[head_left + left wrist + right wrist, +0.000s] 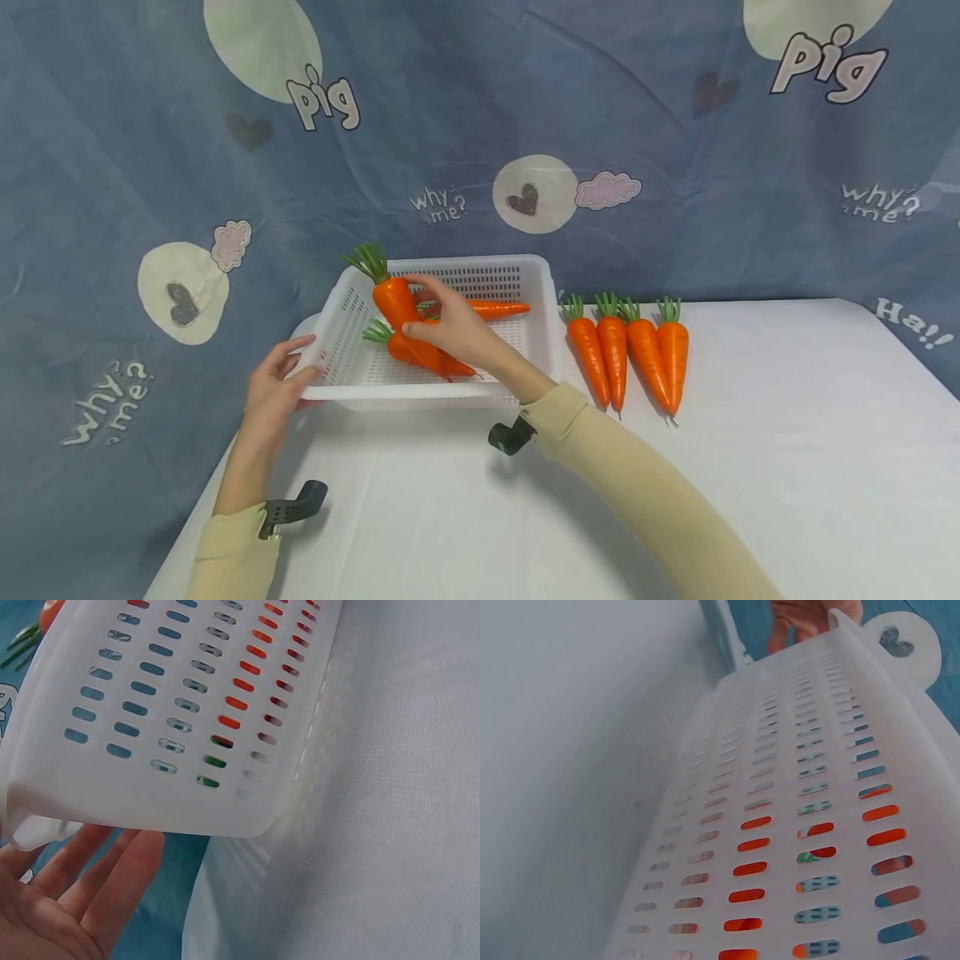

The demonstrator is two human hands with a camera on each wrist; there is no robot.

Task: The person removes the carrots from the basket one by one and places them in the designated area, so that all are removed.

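A white plastic basket (420, 391) with slotted walls stands toward the back of the table. My left hand (272, 392) grips its left rim near the front corner; in the left wrist view, fingers (120, 889) reach beneath that rim. Over the basket's left half, my right hand (459, 329) holds an orange carrot (393, 302) between thumb and fingers, green stems toward the upper left. Beneath it lies another carrot (402, 350), partly covered. A further carrot (501, 309) lies along the back of the basket, partly behind the right hand. The right wrist view shows mostly the basket's slotted wall (780, 750).
Several carrots lie on the white table (787, 400) right of the basket, tops toward the back, among them one at the right end (672, 358). A blue printed cloth (637, 108) hangs close behind the table and down its left side.
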